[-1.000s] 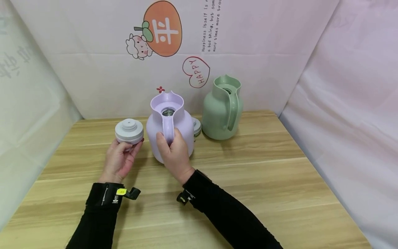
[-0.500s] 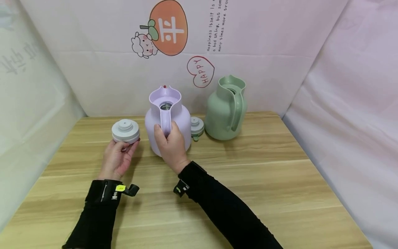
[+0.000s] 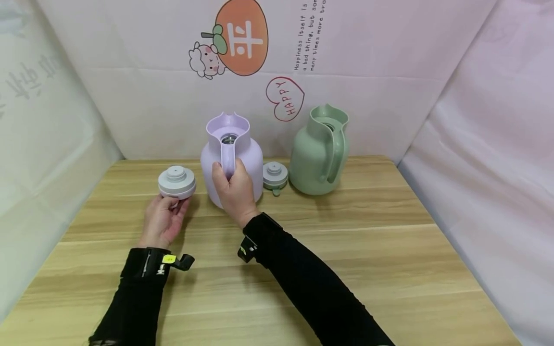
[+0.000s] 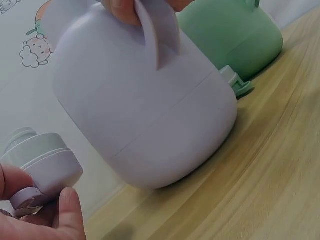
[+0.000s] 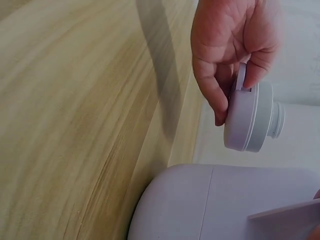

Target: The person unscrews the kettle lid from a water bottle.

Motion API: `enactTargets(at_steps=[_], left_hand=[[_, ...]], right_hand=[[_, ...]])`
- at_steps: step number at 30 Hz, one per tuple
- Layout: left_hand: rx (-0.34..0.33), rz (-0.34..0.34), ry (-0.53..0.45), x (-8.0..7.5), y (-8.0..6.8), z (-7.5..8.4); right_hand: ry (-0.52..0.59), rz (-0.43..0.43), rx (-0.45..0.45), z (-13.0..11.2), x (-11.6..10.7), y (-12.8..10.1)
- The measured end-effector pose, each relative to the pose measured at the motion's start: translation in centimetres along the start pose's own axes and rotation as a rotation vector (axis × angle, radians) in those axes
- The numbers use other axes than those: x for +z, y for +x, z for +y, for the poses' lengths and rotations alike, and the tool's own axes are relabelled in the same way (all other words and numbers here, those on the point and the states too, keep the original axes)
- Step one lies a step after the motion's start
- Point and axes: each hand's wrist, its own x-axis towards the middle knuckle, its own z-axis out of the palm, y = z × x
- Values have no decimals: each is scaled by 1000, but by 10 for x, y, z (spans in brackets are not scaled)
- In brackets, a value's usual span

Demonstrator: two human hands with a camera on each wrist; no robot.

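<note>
My left hand (image 3: 161,222) pinches a round lid (image 3: 176,182) from below, its grey stepped plug facing up. In the left wrist view the lid's lower part is lilac, with thumb and fingers at a small tab. My right hand (image 3: 235,193) grips the handle of a lilac thermos jug (image 3: 255,166). The jug stands upright without a lid, its metal-lined mouth showing at the top. Its base (image 4: 165,175) is right at the tabletop in the left wrist view. The lid is held just left of the jug.
Right of the lilac jug stands a green thermos jug (image 3: 309,163), also lidless, its handle towards me. Between the jugs a second grey lid (image 3: 275,174) with a green tab lies on the wooden table (image 3: 346,269). A printed white cloth (image 3: 363,53) hangs behind.
My right hand has moved the lilac jug back and to the left, away from me. The second grey lid, mostly hidden before, now shows. My left hand keeps the lid almost in place.
</note>
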Motion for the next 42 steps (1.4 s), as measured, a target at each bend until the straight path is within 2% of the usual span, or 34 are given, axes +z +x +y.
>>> enactTargets(at_steps=[9, 16, 27, 31, 37, 42], left_hand=[[-14, 89, 65, -3, 9, -2], [-15, 85, 175, -5, 21, -4], [-4, 138, 364, -2, 43, 0], [-1, 158, 391, 0, 54, 1], [-7, 202, 426, 2, 61, 0], [-20, 231, 413, 1, 66, -3]], right_hand=[[-37, 6, -1, 5, 8, 16], [-51, -8, 21, 7, 10, 23], [-42, -24, 35, 9, 13, 24], [-38, -23, 30, 9, 14, 23], [-31, -29, 25, 7, 17, 23], [-19, -37, 25, 7, 19, 23]])
